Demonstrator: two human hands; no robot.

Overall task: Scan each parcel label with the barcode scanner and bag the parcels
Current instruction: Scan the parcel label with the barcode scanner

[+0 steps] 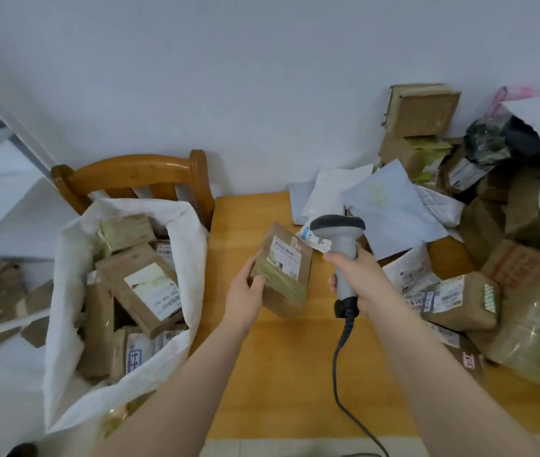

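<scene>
My left hand point(248, 293) grips a small brown cardboard parcel point(283, 272) by its left edge, holding it tilted above the wooden table point(281, 374) with its white label facing up. My right hand point(357, 278) is wrapped round the handle of a grey barcode scanner point(339, 239), whose dark head sits just right of the parcel. The scanner's coiled cable hangs down toward the table's front edge. To the left, a large white sack point(64, 324) stands open and holds several labelled brown parcels.
A heap of brown parcels point(509, 291) and white mailers point(390, 209) covers the table's right side and back corner. A wooden chair point(136, 176) stands behind the sack. White shelving point(1, 199) with more cardboard parcels is at far left.
</scene>
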